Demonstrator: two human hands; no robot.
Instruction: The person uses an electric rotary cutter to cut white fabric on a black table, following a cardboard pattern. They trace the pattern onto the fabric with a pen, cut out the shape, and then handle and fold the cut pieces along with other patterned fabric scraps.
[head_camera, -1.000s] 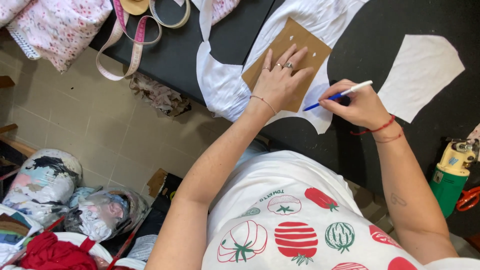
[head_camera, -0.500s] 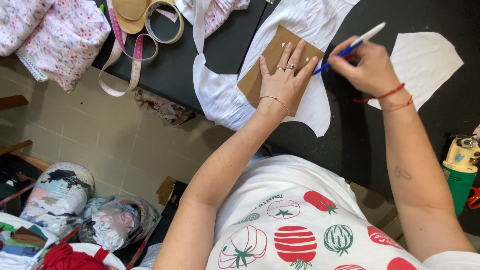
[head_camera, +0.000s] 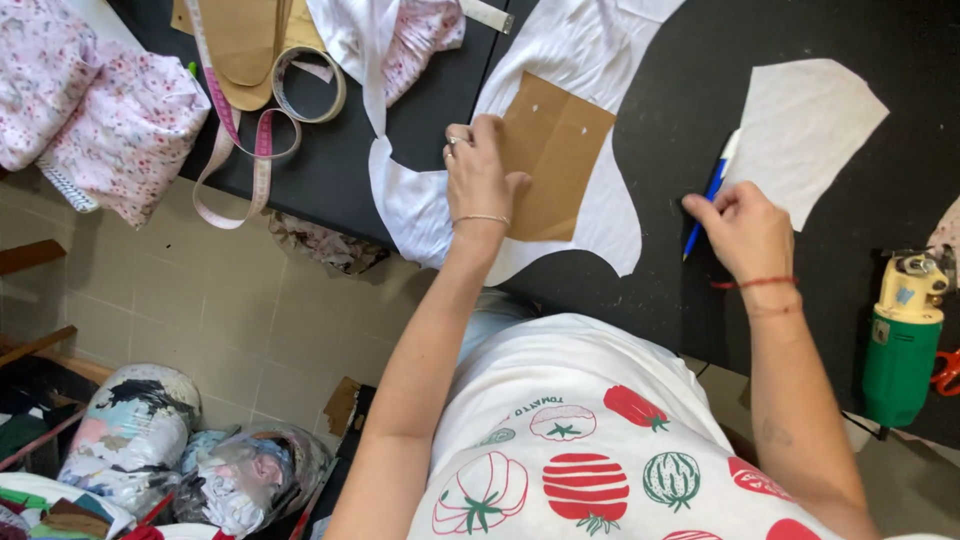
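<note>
On the black table (head_camera: 680, 90), centre of view, a brown cardboard template (head_camera: 560, 150) lies flat on a white fabric piece (head_camera: 605, 225). The left hand (head_camera: 478, 172) sits at the template's left edge, fingers curled in and thumb on the card; whether it pinches the edge or only presses it down, I cannot tell. The right hand (head_camera: 745, 232) is off to the right, well apart from the template and over bare table, closed around a blue pen (head_camera: 712, 192). The pen's far end sits just beside a separate white cut piece (head_camera: 805, 120).

Step, as a judgement: marking around the template, with the pen off the cloth at this instant, so a pause or a reposition between strokes. A further stroke would call for the card held flat and unshifted and the pen tip run tight against its edge.

Around: tape measure (head_camera: 250, 140) and floral fabric (head_camera: 100, 110) far left, green and yellow electric cutter (head_camera: 900, 340) at the right edge, scrap bags (head_camera: 130, 440) on the floor near left.
</note>
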